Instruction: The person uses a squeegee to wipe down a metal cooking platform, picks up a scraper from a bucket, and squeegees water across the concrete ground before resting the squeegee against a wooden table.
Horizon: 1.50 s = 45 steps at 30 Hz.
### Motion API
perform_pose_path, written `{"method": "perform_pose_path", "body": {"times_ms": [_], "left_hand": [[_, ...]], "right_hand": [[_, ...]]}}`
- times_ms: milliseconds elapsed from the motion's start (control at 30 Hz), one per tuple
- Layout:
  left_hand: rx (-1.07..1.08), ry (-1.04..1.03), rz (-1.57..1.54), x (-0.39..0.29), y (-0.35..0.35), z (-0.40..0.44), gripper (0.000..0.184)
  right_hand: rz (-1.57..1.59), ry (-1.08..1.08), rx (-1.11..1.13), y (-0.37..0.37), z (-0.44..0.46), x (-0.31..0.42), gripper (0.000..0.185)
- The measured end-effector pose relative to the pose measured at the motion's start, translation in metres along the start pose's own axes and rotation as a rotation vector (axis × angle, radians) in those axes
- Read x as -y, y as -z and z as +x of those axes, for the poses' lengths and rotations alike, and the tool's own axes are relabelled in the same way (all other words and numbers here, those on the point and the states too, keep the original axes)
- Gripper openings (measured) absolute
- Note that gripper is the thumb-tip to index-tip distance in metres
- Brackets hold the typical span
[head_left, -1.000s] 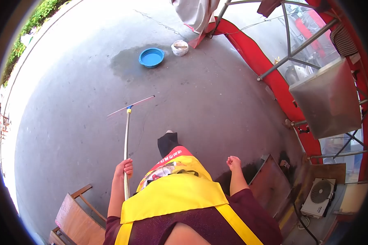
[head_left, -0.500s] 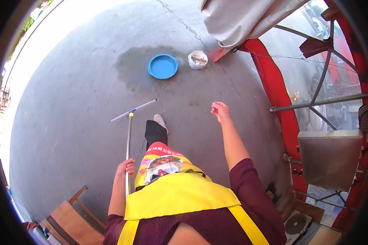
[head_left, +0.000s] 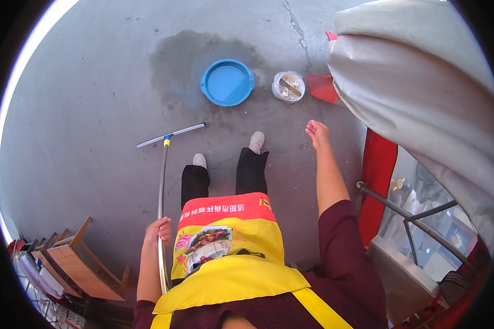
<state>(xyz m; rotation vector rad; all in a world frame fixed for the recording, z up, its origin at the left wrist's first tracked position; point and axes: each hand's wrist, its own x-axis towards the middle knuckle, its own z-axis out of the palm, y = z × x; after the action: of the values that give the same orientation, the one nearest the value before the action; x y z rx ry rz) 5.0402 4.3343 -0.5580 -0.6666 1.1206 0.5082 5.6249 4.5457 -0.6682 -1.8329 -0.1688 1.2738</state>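
Note:
My left hand (head_left: 158,230) is wrapped around the metal pole of a floor squeegee (head_left: 162,192). The squeegee's long blade lies crosswise at the far end, ahead and to the left of my feet. My right hand (head_left: 317,133) is held out in front on the right, fingers curled together, with nothing visible in it. Beyond it stands a white bucket (head_left: 288,86) lined with a plastic bag, with pale scraps and a brown strip inside. To the bucket's left a round blue basin (head_left: 227,82) with water in it sits on the floor.
A dark wet patch (head_left: 173,60) spreads around the basin on the grey concrete floor. A pale tarp (head_left: 411,82) hangs on the right, above a red-edged clear sheet and metal pipes (head_left: 417,219). Wooden folding furniture (head_left: 82,268) stands at lower left.
I have stepped forward: both feet now show, and the basin and bucket look nearer. The tarp fills more of the right side. My left hand keeps its grip on the squeegee.

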Motion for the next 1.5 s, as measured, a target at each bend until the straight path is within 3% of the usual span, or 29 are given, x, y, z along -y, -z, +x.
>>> {"method": "perform_pose_path", "body": {"times_ms": [167, 400, 433, 600, 700, 800, 833, 933, 1067, 1167, 1267, 1400, 1500], "left_hand": [[-0.11, -0.071, -0.189, 0.022, -0.064, 0.045, 0.015], [-0.178, -0.067, -0.341, 0.02, -0.118, 0.1, 0.017], [-0.175, -0.035, -0.341, -0.011, -0.096, 0.117, 0.018], [-0.228, -0.02, -0.382, -0.008, -0.113, 0.13, 0.015], [-0.268, 0.018, -0.408, -0.017, -0.114, 0.141, 0.015], [-0.256, 0.022, -0.441, -0.015, -0.127, 0.142, 0.02], [-0.282, 0.022, -0.447, -0.016, -0.132, 0.143, 0.02], [-0.306, 0.028, -0.474, -0.014, -0.142, 0.143, 0.02], [-0.291, 0.048, -0.494, -0.013, -0.145, 0.141, 0.021], [-0.299, 0.049, -0.487, -0.013, -0.143, 0.138, 0.021], [-0.301, 0.09, -0.348, -0.022, -0.156, 0.141, 0.018], [-0.519, 0.056, -0.151, -0.014, -0.159, 0.145, 0.018], [-0.421, 0.071, -0.137, -0.015, -0.158, 0.146, 0.019]], "right_hand": [[-0.192, -0.037, -0.041, -0.023, 0.158, -0.014, 0.027], [-0.43, -0.164, 0.019, -0.047, 0.303, -0.068, 0.05], [-0.506, -0.138, -0.013, -0.063, 0.311, -0.093, 0.052], [-0.848, 0.124, 0.024, -0.051, 0.395, -0.148, 0.063], [-1.287, 0.282, -0.101, -0.075, 0.395, -0.153, 0.069], [-1.34, 0.373, -0.103, -0.071, 0.416, -0.173, 0.07], [-1.351, 0.312, -0.075, -0.07, 0.427, -0.18, 0.072], [-1.274, 0.684, 0.114, -0.066, 0.438, -0.2, 0.071], [-1.243, 0.422, 0.139, -0.041, 0.444, -0.202, 0.061], [-1.196, 0.261, 0.021, -0.039, 0.442, -0.192, 0.052], [-1.398, 0.17, -0.126, -0.053, 0.428, -0.171, 0.045], [-1.705, 0.406, -0.15, -0.051, 0.428, -0.177, 0.046], [-1.785, 0.412, -0.139, -0.044, 0.446, -0.197, 0.046]]}}
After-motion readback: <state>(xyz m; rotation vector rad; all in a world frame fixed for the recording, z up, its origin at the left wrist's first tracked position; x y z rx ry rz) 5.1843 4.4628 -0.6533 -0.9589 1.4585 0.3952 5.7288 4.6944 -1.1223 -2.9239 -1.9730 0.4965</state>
